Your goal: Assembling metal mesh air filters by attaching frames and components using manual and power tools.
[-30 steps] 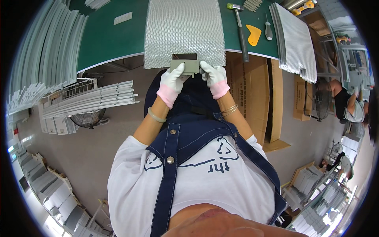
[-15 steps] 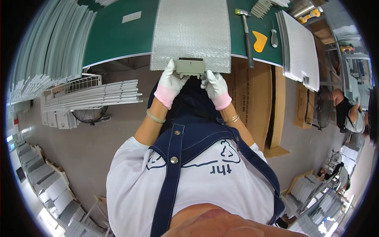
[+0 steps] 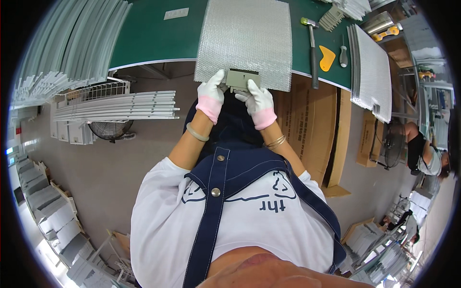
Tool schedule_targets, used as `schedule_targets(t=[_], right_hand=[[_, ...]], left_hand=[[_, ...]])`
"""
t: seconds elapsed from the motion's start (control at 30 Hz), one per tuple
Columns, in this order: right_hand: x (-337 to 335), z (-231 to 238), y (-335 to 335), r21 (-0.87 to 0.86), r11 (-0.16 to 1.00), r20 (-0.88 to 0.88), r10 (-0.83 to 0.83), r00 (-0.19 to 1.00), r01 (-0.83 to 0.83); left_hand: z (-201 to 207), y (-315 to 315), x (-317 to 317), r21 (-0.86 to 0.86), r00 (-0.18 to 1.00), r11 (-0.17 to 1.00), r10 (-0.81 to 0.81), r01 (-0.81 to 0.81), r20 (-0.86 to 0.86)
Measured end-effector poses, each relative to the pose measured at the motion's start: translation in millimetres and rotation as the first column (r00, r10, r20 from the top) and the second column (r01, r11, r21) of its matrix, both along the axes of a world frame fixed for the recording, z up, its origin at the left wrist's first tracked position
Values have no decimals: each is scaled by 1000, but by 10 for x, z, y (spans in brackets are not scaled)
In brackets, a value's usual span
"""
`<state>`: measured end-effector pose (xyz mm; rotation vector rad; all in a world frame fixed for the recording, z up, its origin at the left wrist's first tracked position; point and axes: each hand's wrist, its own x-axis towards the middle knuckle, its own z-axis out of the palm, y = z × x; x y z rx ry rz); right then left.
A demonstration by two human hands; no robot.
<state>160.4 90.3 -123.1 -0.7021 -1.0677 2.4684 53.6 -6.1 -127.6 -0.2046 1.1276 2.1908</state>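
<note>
A silvery expanded-mesh panel (image 3: 245,41) lies on the green table, its near end overhanging the edge. A grey-green plastic fitting (image 3: 244,79) with small teeth on its near side sits at the notch in that end. My right hand (image 3: 260,102), in a white glove with a pink cuff, grips the fitting with the thumb on its top face and fingers underneath. My left hand (image 3: 211,94), gloved alike, pinches the panel's near edge left of the fitting, thumb on top; its other fingers are partly hidden below.
Right of the panel lie a mallet (image 3: 313,55), a yellow scraper (image 3: 327,58), a screwdriver (image 3: 343,54) and stacked mesh panels (image 3: 370,72). Long pale strips (image 3: 86,43) are piled at left, more strips (image 3: 120,105) below. Cardboard boxes (image 3: 307,129) stand under the table.
The view has shifted, moving the table slightly right in the picture. My right thumb has come onto the fitting's top face from its right side. My left hand has moved away from the fitting's left end.
</note>
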Motion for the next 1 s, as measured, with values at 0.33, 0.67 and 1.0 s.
schedule_targets(t=[0.33, 0.67, 1.0], right_hand=[[131, 61, 168, 183, 940, 189, -320, 928, 287], [252, -9, 297, 223, 965, 262, -193, 945, 135], [250, -31, 230, 112, 976, 200, -205, 958, 186]], left_hand=[[61, 151, 342, -27, 944, 962, -273, 272, -185], [49, 271, 298, 56, 985, 989, -142, 137, 100], [-68, 283, 276, 115, 983, 989, -107, 90, 148]])
